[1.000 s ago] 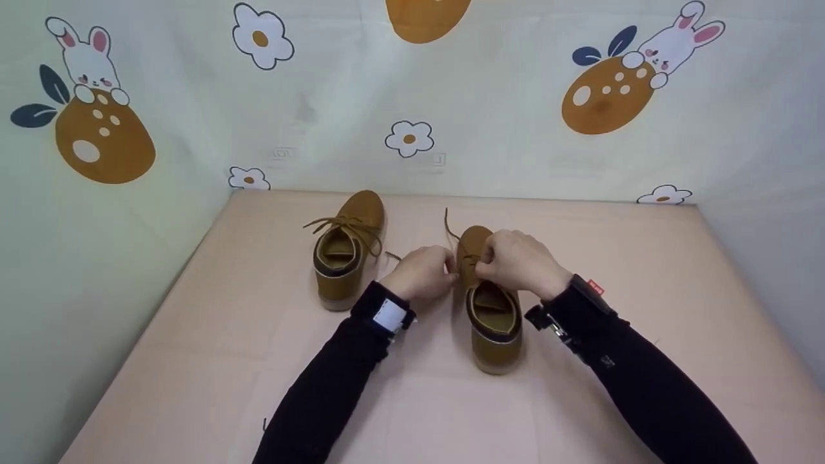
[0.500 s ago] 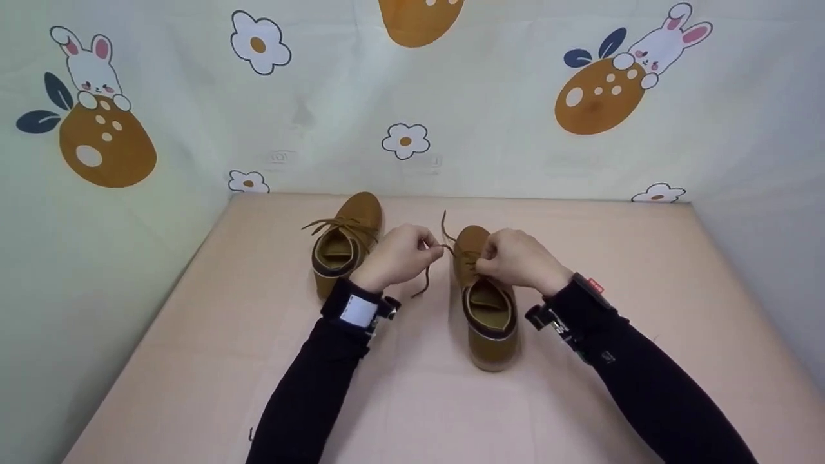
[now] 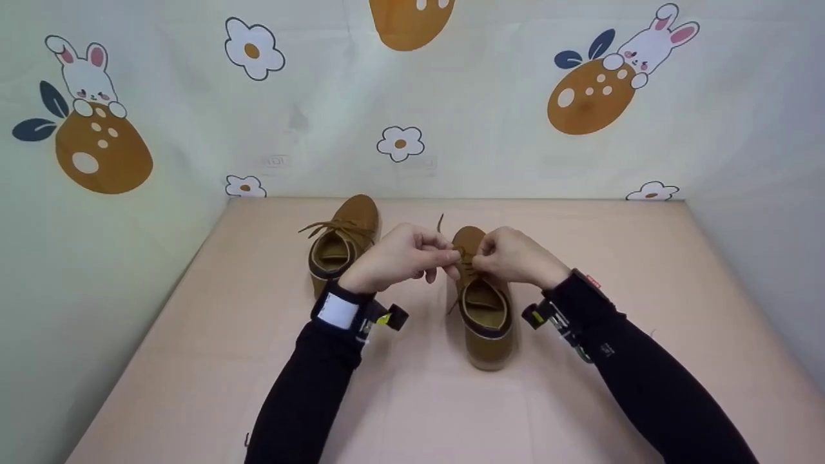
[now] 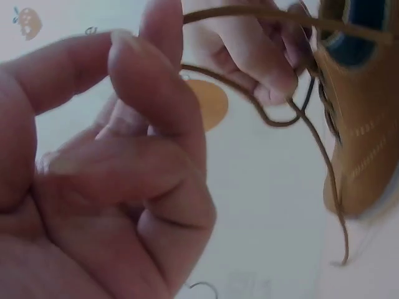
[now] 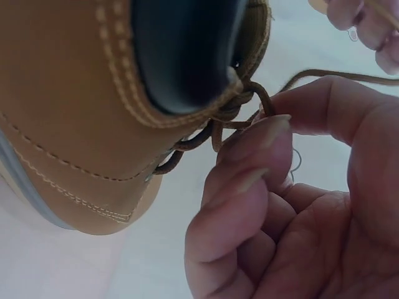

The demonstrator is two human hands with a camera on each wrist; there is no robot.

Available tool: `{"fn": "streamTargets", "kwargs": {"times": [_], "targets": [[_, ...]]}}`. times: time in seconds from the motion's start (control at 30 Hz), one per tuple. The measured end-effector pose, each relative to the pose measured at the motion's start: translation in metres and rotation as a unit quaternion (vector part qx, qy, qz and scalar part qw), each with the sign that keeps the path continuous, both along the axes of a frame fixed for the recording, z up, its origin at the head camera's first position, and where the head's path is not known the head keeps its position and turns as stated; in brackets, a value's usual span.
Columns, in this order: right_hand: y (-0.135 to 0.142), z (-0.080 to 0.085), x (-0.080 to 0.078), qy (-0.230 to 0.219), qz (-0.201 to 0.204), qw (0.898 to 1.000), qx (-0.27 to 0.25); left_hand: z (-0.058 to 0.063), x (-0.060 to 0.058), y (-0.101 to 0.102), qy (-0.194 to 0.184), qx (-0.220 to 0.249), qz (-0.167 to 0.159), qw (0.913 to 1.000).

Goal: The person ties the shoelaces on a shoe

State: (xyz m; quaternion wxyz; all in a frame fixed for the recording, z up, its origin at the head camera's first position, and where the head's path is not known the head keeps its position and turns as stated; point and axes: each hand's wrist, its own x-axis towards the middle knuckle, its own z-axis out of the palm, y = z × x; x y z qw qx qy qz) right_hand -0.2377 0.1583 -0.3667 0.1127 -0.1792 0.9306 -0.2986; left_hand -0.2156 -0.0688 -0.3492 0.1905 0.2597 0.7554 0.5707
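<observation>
A brown lace-up shoe stands upright, toe pointing away from me. Over its tongue my right hand pinches a shoelace between thumb and fingertips, close to the eyelets, where the lace makes a small loop. At the shoe's left side, my left hand grips a stretch of the same shoe's lace between thumb and fingers. One loose lace end hangs near the toe in the left wrist view; another end drops beside the shoe's left side.
The matching brown shoe, its laces tied in a bow, stands to the left, partly behind my left hand and wrist. Both shoes are on a pale pink tabletop. A cloth backdrop printed with rabbits and flowers rises behind and at the sides.
My left hand has risen from low between the shoes, lifting a lace, and then come right to the shoe's lacing. My right hand has kept its pinch at the same place.
</observation>
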Motion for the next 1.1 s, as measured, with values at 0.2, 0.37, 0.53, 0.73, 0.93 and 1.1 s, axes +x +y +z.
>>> {"fn": "streamTargets", "kwargs": {"times": [0.2,0.37,0.53,0.73,0.93,1.1], "targets": [[0.002,0.001,0.001,-0.016,0.001,1.000,-0.012,-0.001,-0.005,-0.004,-0.056,0.067,0.041,0.9953],[0.003,0.001,-0.001,-0.061,-0.012,0.997,-0.048,-0.006,-0.009,-0.003,-0.073,0.108,0.063,0.9895],[0.006,0.002,-0.005,-0.111,-0.016,0.990,-0.087,-0.013,-0.005,-0.002,-0.084,0.143,0.074,0.9833],[0.012,0.003,-0.009,-0.126,-0.005,0.987,-0.104,-0.023,0.005,-0.005,-0.129,0.188,0.072,0.9711],[0.012,0.003,-0.009,-0.136,0.009,0.983,-0.120,-0.035,0.014,-0.007,-0.227,0.288,0.046,0.9291],[0.010,0.005,-0.008,-0.132,0.013,0.985,-0.106,-0.047,0.017,-0.002,-0.242,0.287,0.063,0.9246]]}}
